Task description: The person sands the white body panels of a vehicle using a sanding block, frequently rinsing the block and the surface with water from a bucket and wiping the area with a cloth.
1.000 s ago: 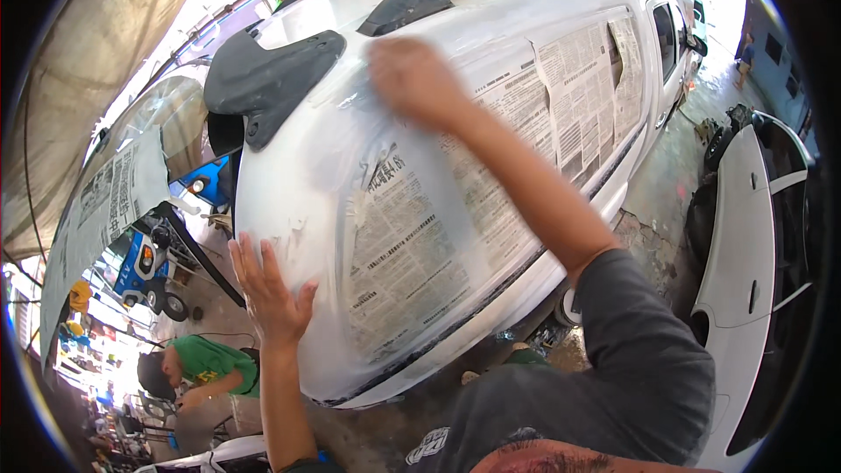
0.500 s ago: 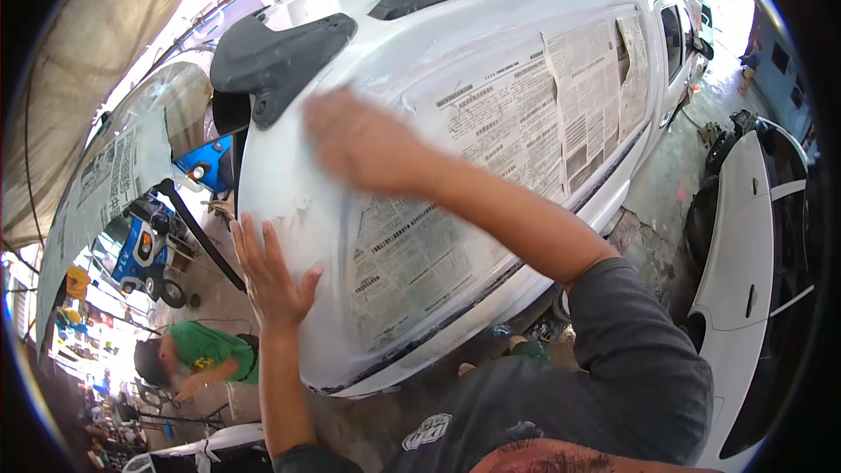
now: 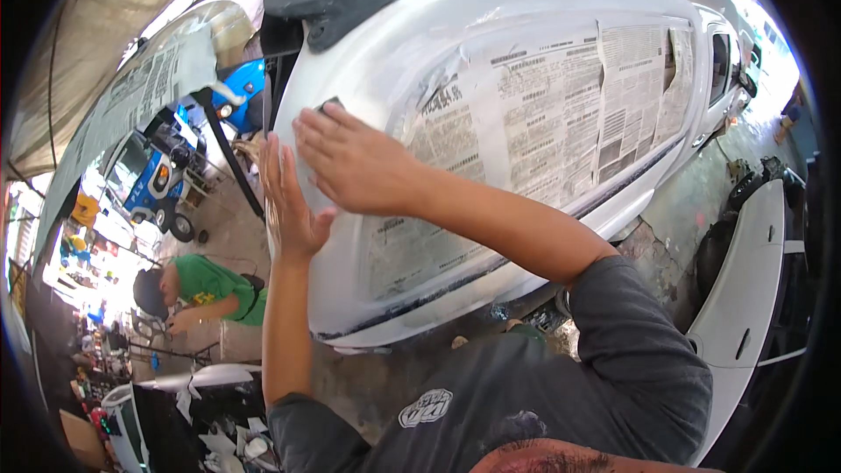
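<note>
In front of me stands a white car body (image 3: 342,285), its surface dull and streaky, with newspaper (image 3: 547,114) covering the side windows. My right hand (image 3: 359,162) lies nearly flat on the rear pillar, pressing a small dark piece of sandpaper (image 3: 331,104) whose edge peeks out beyond the fingers. Most of that piece is hidden under the palm. My left hand (image 3: 293,206) rests against the rear edge of the body, fingers stretched out and thumb apart, with nothing in it. Above both hands sits a dark grey trim piece (image 3: 337,0) at the roof corner.
The raised tailgate (image 3: 153,96), papered over, is at the left, with a dark strut (image 3: 229,158) below it. A person in a green shirt (image 3: 210,289) bends at lower left. Blue-and-white vehicles (image 3: 153,180) stand behind. At the right is another white car (image 3: 745,298).
My right hand has gone from a blurred sweep near the trim to a flat press close to my left hand. The view has shifted, moving the car rightward and up in the picture.
</note>
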